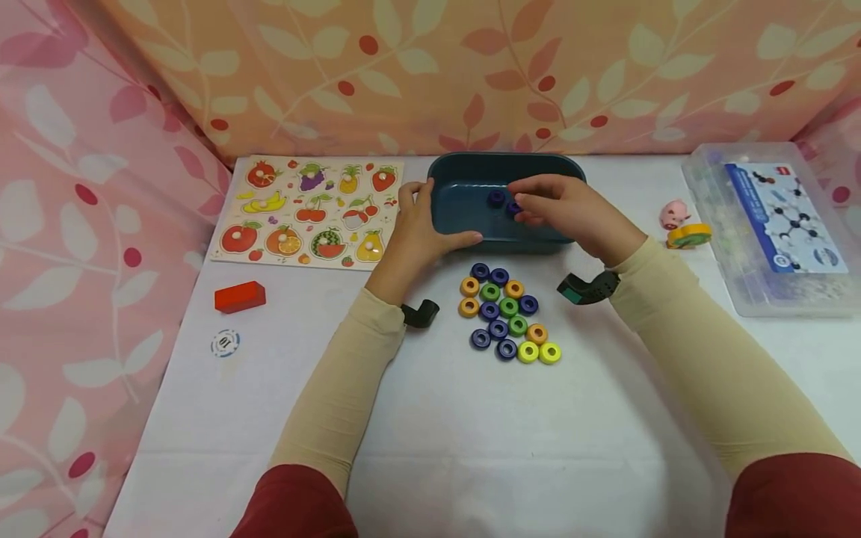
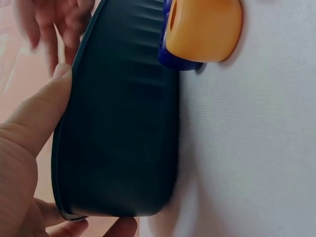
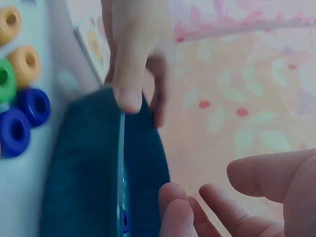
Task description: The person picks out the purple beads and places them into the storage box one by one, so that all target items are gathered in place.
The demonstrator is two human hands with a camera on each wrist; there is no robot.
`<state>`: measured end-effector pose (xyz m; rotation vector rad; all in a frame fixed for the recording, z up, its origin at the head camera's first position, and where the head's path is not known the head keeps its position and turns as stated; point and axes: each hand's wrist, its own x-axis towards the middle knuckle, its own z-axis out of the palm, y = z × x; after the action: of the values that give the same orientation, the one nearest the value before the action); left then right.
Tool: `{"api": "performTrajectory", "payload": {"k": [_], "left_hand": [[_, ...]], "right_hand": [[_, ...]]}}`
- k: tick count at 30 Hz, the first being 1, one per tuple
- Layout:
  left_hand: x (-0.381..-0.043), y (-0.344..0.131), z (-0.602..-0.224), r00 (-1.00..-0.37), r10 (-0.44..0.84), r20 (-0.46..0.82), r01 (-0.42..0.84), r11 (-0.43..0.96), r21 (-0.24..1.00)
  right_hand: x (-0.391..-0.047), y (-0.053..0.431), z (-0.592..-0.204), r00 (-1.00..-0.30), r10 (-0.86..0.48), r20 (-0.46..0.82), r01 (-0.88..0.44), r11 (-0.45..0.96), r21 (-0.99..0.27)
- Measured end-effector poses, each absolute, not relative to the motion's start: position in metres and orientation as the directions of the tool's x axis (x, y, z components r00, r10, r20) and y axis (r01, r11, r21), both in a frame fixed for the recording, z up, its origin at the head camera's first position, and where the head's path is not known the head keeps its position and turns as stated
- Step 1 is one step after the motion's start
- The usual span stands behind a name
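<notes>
Teal tub: the teal tub (image 1: 471, 224) sat at twelve o'clock on the white table (image 1: 430, 448), with one blue ring (image 1: 496, 198) lying loose inside it.
Your left hand: your left hand (image 1: 420, 232) gripped the tub's near-left wall, thumb along the outside and fingers curled over the rim; the left wrist view showed the thumb pressed to the dark wall.
Your right hand: your right hand (image 1: 561, 209) reached over the tub from three o'clock, fingertips pinched on a second blue ring (image 1: 514, 208) just above the tub floor.
Ring pile: the ring pile (image 1: 507, 312) lay at six o'clock of the tub, just beside it, blue, orange, green and yellow rings touching one another.
Fruit puzzle: the fruit puzzle (image 1: 306, 211) lay at nine o'clock of the tub, just beside your left hand.
Red block: the red block (image 1: 239, 296) rested at eight o'clock, well apart from the rings.
Clear box: the clear box (image 1: 773, 232) stood at three o'clock, by the table edge.
</notes>
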<state>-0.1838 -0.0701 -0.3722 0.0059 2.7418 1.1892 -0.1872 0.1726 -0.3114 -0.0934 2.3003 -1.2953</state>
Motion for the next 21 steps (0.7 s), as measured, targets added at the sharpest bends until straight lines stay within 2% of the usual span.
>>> {"api": "performTrajectory", "payload": {"k": [6,12,21], "left_hand": [[-0.184,-0.07,-0.373,-0.989,0.068,-0.13,-0.049,0.682,0.73],[-0.184,-0.071,-0.374,-0.989,0.071,-0.127,-0.045,0.678,0.734],[-0.184,-0.07,-0.374,-0.989,0.065,-0.134,-0.054,0.681,0.73]], "right_hand": [[-0.149,0.186,-0.315,-0.857,-0.307,-0.415,0.186,0.565,-0.803],[-0.119,0.196,-0.342,-0.85,-0.301,-0.432,0.116,0.692,-0.712],[-0.103,0.197,-0.377,-0.856,-0.321,-0.406,0.064,0.713,-0.698]]}}
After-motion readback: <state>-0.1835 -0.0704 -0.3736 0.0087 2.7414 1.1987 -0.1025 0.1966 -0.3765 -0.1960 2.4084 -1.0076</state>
